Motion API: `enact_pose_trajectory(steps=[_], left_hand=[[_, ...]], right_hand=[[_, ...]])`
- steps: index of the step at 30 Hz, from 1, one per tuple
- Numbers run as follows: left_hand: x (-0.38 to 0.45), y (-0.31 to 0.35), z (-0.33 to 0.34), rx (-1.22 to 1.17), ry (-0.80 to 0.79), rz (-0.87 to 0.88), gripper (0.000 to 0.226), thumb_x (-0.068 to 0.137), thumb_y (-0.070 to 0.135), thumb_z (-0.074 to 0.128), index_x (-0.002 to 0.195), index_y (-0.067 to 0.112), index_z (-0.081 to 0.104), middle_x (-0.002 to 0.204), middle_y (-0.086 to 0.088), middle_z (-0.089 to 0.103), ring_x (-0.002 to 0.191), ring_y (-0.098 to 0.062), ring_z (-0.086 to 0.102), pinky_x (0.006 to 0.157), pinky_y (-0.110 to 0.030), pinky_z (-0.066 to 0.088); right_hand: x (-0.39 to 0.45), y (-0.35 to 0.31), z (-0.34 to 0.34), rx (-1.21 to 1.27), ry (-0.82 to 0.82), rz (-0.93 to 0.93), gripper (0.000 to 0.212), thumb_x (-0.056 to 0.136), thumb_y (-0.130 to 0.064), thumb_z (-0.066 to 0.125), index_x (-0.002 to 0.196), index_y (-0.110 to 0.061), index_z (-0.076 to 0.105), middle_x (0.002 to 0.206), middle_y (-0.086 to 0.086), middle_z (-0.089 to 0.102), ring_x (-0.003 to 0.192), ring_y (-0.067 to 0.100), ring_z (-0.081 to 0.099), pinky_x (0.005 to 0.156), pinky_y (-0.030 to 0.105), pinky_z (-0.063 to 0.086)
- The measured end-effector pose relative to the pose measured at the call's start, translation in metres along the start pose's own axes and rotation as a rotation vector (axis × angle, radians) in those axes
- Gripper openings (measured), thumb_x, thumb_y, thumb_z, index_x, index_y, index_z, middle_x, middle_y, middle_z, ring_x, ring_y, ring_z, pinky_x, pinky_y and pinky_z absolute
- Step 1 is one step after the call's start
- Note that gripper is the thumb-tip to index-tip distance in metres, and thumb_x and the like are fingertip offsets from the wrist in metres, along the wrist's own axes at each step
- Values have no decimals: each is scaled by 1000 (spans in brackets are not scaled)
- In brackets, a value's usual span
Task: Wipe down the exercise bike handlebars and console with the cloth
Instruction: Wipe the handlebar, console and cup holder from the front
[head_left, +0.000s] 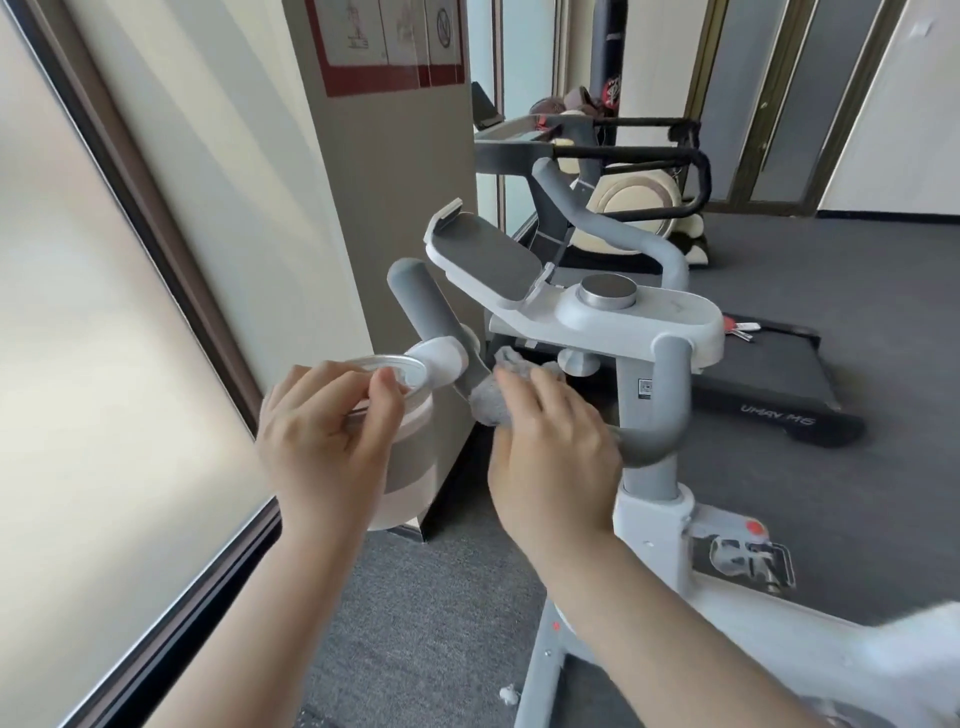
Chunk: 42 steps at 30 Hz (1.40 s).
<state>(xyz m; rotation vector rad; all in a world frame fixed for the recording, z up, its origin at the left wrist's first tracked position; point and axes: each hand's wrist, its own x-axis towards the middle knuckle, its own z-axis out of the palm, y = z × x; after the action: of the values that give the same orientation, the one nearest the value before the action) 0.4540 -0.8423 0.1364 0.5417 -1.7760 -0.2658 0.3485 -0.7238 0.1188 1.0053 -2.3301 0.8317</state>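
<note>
Crumpled grey fabric cloth (496, 400) pressed against grey padded handlebar (436, 317), at 7 o'clock of white plastic console (670, 317).

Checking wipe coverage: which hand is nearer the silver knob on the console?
Right. The right hand holds the cloth just below-left of the silver knob; the left hand sits farther left.

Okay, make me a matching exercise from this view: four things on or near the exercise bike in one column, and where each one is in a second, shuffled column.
Things:
1. grey cloth
2. round metal knob
3. phone holder
4. treadmill

Places:
A. on the floor beyond the bike
B. under the right hand, against the handlebar
C. on top of the white console
D. tilted up at the console's front

Pairs: 1-B, 2-C, 3-D, 4-A
</note>
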Motion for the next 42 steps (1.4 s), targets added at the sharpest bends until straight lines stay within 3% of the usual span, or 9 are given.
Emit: enact_pose_trajectory(steps=[3, 5, 7, 13, 17, 22, 28, 35, 42], left_hand=[[-1, -4, 1, -6, 6, 16, 39, 91, 23, 52, 56, 6, 58, 61, 0, 59, 63, -21, 47, 63, -35, 41], [-1, -6, 1, 3, -7, 29, 41, 92, 24, 51, 56, 5, 58, 62, -1, 60, 64, -21, 47, 63, -35, 40], [-1, -5, 3, 13, 20, 19, 39, 91, 21, 51, 57, 4, 59, 63, 0, 60, 64, -21, 48, 64, -35, 40], [-3, -8, 3, 4, 11, 63, 32, 92, 17, 48, 67, 10, 67, 73, 2, 65, 71, -21, 53, 66, -38, 43], [-1, -2, 1, 30, -11, 48, 33, 91, 18, 46, 68, 11, 69, 79, 3, 69, 75, -22, 57, 69, -40, 46], [13, 21, -3, 176, -160, -107, 29, 88, 33, 45, 82, 27, 72, 98, 17, 71, 91, -8, 58, 72, -30, 42], [30, 23, -7, 368, -463, 403, 14, 82, 29, 71, 96, 31, 71, 110, 18, 68, 83, -15, 66, 74, -26, 47], [23, 23, -5, 344, -333, 320, 9, 87, 31, 67, 81, 28, 72, 97, 19, 72, 67, -19, 68, 48, -22, 43], [19, 24, 3, 448, -209, 270, 20, 84, 24, 67, 64, 21, 69, 57, 2, 64, 50, -23, 54, 50, -22, 19]], right_hand=[[4, 29, -11, -15, -105, -240, 39, 77, -19, 71, 115, -23, 65, 107, -3, 68, 85, 22, 68, 57, 27, 48], [10, 65, -29, -81, -142, -55, 3, 87, -28, 62, 89, -28, 64, 90, 3, 71, 73, 32, 66, 51, 27, 34], [10, 71, -30, -73, -81, 214, 19, 91, -31, 54, 73, -27, 55, 76, 10, 68, 68, 37, 63, 51, 29, 26], [9, 8, 0, -35, -41, -205, 52, 77, -9, 68, 128, -14, 60, 106, 2, 68, 82, 25, 66, 67, 32, 52], [-12, 59, -15, -76, 40, -110, 51, 76, -16, 77, 125, -17, 63, 103, -2, 69, 78, 23, 67, 59, 28, 52], [6, 4, 18, -5, 80, -123, 53, 76, -13, 73, 128, -9, 60, 102, 5, 67, 91, 24, 64, 82, 34, 51], [-16, 67, -14, -72, 73, -270, 61, 67, -3, 78, 125, -16, 64, 99, 0, 68, 81, 18, 66, 62, 26, 54], [15, -4, 14, 1, -102, -192, 57, 89, -10, 52, 144, -16, 40, 128, 4, 57, 112, 23, 57, 91, 33, 49], [-16, 52, -4, 75, 85, -98, 46, 81, -7, 66, 126, -14, 62, 113, 5, 66, 104, 24, 63, 84, 33, 52]])
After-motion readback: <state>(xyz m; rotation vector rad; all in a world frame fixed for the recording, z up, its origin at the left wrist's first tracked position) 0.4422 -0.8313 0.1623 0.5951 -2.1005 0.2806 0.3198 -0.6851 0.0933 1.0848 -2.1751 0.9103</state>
